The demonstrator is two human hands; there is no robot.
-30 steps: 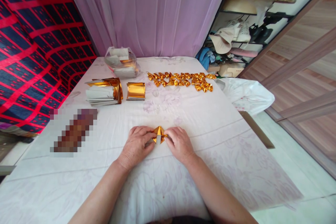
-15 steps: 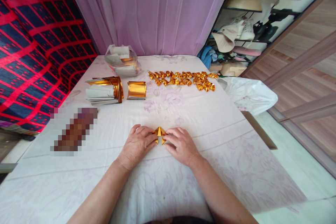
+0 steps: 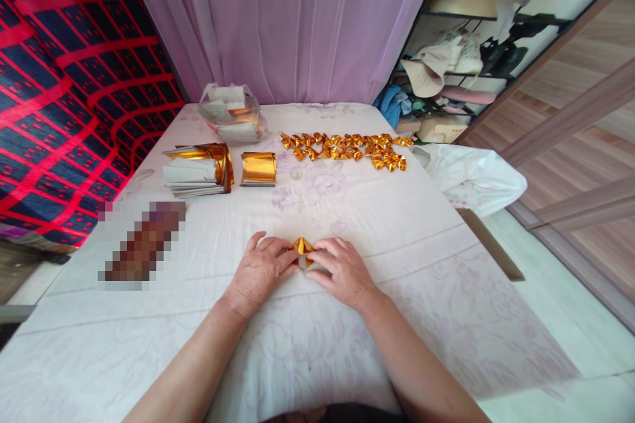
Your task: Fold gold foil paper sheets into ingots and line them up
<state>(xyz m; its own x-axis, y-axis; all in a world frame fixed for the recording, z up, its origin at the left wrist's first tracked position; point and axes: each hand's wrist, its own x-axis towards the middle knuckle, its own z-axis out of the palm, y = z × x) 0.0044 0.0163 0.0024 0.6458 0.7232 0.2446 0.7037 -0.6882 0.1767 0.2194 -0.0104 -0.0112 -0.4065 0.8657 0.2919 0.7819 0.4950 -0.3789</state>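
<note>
A partly folded sheet of gold foil paper (image 3: 302, 246) is held between my hands near the middle of the table, its gold side up and a pale patch showing at the near side. My left hand (image 3: 262, 269) pinches its left end between thumb and fingers. On the right end, the fingers of my right hand (image 3: 342, 271) are closed in the same way. My fingertips hide both ends of the paper. Farther back lie a small stack of gold foil sheets (image 3: 258, 169) and a larger fanned stack of foil paper (image 3: 196, 175), grey backs showing.
Several folded gold foil ingots (image 3: 342, 145) lie in rows at the back right. A clear plastic bag (image 3: 231, 112) of foil paper stands at the back left. A blurred-out item (image 3: 143, 244) lies left on the tablecloth (image 3: 397, 225). A white bag (image 3: 476, 178) is beyond the right edge.
The foil paper's near points have drawn together, and a pale patch now shows between my fingertips. Both hands have stayed almost in place.
</note>
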